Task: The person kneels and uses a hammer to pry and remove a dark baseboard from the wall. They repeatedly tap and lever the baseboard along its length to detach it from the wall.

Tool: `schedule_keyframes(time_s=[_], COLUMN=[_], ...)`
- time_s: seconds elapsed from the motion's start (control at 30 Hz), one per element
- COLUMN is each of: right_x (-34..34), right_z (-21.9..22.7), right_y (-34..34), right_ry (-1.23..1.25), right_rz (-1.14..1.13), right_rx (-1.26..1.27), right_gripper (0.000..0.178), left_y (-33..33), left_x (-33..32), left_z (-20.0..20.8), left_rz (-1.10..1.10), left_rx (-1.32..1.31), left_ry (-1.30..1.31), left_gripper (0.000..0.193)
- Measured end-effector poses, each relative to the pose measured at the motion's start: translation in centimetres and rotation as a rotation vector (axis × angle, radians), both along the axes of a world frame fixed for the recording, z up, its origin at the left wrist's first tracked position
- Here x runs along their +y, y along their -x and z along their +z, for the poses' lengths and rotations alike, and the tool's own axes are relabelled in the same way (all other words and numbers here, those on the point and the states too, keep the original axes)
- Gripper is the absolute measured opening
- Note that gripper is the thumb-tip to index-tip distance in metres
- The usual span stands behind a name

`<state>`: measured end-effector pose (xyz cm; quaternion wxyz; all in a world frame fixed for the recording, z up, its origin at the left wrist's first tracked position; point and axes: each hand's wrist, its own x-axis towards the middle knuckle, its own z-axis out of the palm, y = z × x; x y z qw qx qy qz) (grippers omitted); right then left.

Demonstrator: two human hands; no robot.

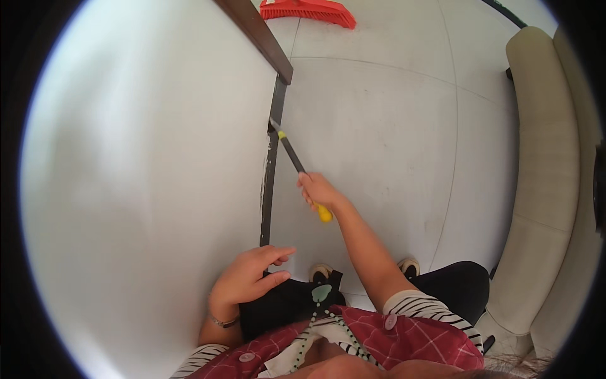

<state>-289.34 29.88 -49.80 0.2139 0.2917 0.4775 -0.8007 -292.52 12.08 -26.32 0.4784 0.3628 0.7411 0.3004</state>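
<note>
My right hand (317, 191) is closed round the handle of a long scraper (291, 154), which has a dark shaft, a yellow butt end and a yellow-green collar. The scraper's narrow tip meets the black baseboard (267, 202) at the foot of the white wall, or lies just in front of it; which one I cannot tell. Pale chipped patches mark the baseboard below that spot. My left hand (252, 275) holds nothing. Its fingers are stretched out and apart, beside the near end of the baseboard, with a bracelet on the wrist.
The white wall (158, 158) rises on my left, with a brown wooden trim (259, 41) at its far corner. Red broom bristles (309, 11) rest on the grey tiled floor (379, 126) at the far end. A beige padded sofa (546, 183) runs along the right.
</note>
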Motion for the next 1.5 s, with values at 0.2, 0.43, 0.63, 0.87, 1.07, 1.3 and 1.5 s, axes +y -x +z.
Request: schedule_keyframes(time_s=[0.2,0.43,0.63,0.87,1.07,1.3,1.5], right_x=[-4.6,-8.1,-8.2,-12.2,-9.4,-12.3,-7.2], right_z=[-0.7,2.0,-0.8,-0.8,-2.9,-5.3,-3.9], right_y=[-1.4,-5.6,-5.3,-7.7,-4.2,-6.2,-1.2], right_ry=[-0.007,-0.007,-0.093,-0.135,-0.11,-0.384,-0.168], right_rz=[0.0,-0.014,-0.022,-0.031,-0.124,-0.093,-0.156], right_rx=[-0.017,-0.05,0.017,0.005,-0.004,0.163,0.049], right_gripper=[0.039,0.038,0.039,0.039,0.04,0.042,0.043], left_y=[0.6,-0.1,-0.9,-0.6,-1.3,-1.3,-1.4], left_x=[-0.3,-1.2,-1.2,-1.6,-1.8,-2.3,-1.4], left_z=[0.2,0.2,0.3,0.3,-0.6,-0.5,-0.9], left_rz=[-0.01,-0.016,-0.016,-0.031,-0.056,-0.032,-0.043], left_rx=[0.039,0.034,0.04,0.068,0.063,0.084,0.047], left_ry=[-0.003,-0.062,-0.032,-0.068,-0.07,-0.075,-0.082], left_gripper=[0.042,0.044,0.043,0.043,0.043,0.042,0.045])
